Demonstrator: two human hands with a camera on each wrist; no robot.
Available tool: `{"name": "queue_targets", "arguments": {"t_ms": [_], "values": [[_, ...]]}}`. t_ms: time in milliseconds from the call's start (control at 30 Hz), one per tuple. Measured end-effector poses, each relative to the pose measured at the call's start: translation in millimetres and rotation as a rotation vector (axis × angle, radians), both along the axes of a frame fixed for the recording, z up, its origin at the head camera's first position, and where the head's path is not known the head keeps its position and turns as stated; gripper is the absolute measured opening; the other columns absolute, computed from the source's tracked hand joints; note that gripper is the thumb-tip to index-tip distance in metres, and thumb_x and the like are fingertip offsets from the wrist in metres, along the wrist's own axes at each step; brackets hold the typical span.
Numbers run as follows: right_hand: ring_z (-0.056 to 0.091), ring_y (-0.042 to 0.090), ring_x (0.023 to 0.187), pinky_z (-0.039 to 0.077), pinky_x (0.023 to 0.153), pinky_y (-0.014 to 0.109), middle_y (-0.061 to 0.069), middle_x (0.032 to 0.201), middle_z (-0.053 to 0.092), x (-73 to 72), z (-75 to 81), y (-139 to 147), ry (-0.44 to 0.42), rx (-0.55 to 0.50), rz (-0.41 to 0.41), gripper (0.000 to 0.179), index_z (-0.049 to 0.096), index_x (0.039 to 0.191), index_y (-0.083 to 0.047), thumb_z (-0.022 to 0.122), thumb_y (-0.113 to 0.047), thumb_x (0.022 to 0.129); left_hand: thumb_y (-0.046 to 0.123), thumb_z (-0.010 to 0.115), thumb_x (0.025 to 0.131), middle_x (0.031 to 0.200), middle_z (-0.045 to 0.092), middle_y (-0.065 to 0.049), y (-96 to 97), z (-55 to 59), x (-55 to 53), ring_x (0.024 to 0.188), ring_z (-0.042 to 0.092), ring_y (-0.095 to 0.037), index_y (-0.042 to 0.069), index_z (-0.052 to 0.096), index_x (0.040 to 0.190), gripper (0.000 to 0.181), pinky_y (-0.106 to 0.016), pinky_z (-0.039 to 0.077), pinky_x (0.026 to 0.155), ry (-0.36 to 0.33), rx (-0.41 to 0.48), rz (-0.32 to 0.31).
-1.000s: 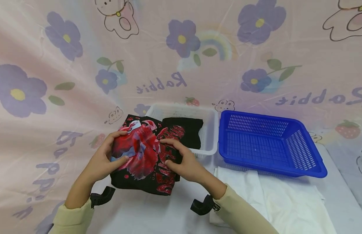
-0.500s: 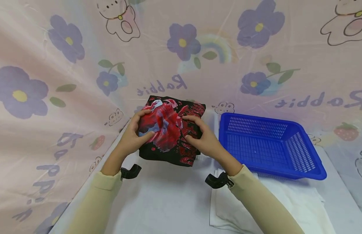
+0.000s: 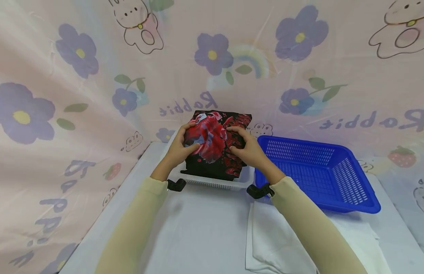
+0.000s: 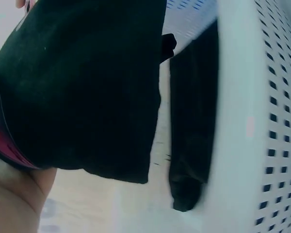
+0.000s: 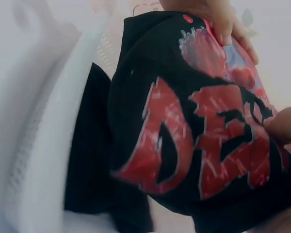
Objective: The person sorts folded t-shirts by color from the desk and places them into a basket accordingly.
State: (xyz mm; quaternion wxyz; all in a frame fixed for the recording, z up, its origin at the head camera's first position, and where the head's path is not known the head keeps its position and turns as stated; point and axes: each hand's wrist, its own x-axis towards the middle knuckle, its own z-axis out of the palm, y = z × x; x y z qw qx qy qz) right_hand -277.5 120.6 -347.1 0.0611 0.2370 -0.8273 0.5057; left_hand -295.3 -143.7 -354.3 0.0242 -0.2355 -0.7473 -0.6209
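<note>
A folded black T-shirt (image 3: 210, 139) with a large red print hangs over the white basket (image 3: 212, 183). My left hand (image 3: 179, 150) grips its left side, thumb on top of the print. On the right side, my right hand (image 3: 247, 149) pinches the cloth between thumb and fingers. In the left wrist view, the shirt's plain underside faces the camera, above a black garment (image 4: 194, 111) inside the basket. The right wrist view shows big red letters on the shirt and the same dark garment (image 5: 87, 155) below it.
A blue basket (image 3: 297, 154) stands to the right of the white one, close beside it. White folded cloths (image 3: 277, 239) lie in front of it, partly under my right sleeve. A printed curtain (image 3: 198, 83) rises behind the table (image 3: 198, 232).
Both hands have carried the folded T-shirt right and away from me, from the table's left side to over the white basket. The blue basket and white cloths stay put.
</note>
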Motion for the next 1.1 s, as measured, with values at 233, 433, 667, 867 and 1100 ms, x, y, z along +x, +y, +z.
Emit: {"name": "queue_targets", "arguments": {"t_ms": [233,433,667,867,1100], "values": [[0.054,0.023,0.103,0.045,0.075,0.027,0.007,0.139,0.05,-22.2,-39.0,-9,-0.124,-0.067,-0.046,0.059,0.046,0.14,-0.02,0.061,0.003,0.088,0.007,0.066,0.089,0.155,0.026,-0.006,-4.4,-44.3,-29.8,0.131,0.039,-0.03,0.02,0.031,0.147,0.069,-0.05,0.034,0.108,-0.078,-0.088,0.094],[0.055,0.021,0.103,0.046,0.074,0.025,0.009,0.141,0.049,-30.2,-64.3,-18,-0.197,-0.088,-0.081,0.061,0.047,0.14,-0.017,0.063,0.005,0.085,0.013,0.067,0.088,0.152,0.03,-0.012,-8.6,-66.8,-36.9,0.132,0.038,-0.034,0.025,0.032,0.145,0.068,-0.052,0.034,0.109,-0.156,-0.211,0.159],[0.051,0.028,0.116,0.047,0.091,0.04,0.012,0.145,0.045,-33.3,-83.6,-21,-0.285,0.002,-0.164,0.063,0.044,0.142,-0.018,0.065,0.0,0.085,0.016,0.068,0.088,0.151,0.034,-0.016,-8.5,-78.3,-41.8,0.131,0.041,-0.037,0.021,0.031,0.147,0.069,-0.052,0.037,0.107,-0.233,-0.332,0.165],[0.048,0.032,0.12,0.042,0.096,0.048,0.017,0.145,0.044,-35.2,-93.1,-25,-0.363,0.063,-0.243,0.065,0.041,0.145,-0.017,0.065,-0.005,0.087,0.018,0.07,0.087,0.151,0.034,-0.016,-10.9,-84.6,-46.5,0.134,0.039,-0.035,0.02,0.032,0.146,0.07,-0.051,0.035,0.109,-0.326,-0.354,0.168],[0.05,0.029,0.108,0.043,0.086,0.041,0.021,0.142,0.045,-38.5,-103.7,-33,-0.456,0.106,-0.306,0.064,0.036,0.147,-0.016,0.06,-0.009,0.088,0.02,0.068,0.088,0.141,0.044,-0.019,-14.6,-88.8,-53.8,0.12,0.052,-0.034,0.024,0.034,0.146,0.067,-0.046,0.049,0.094,-0.415,-0.36,0.161]]}}
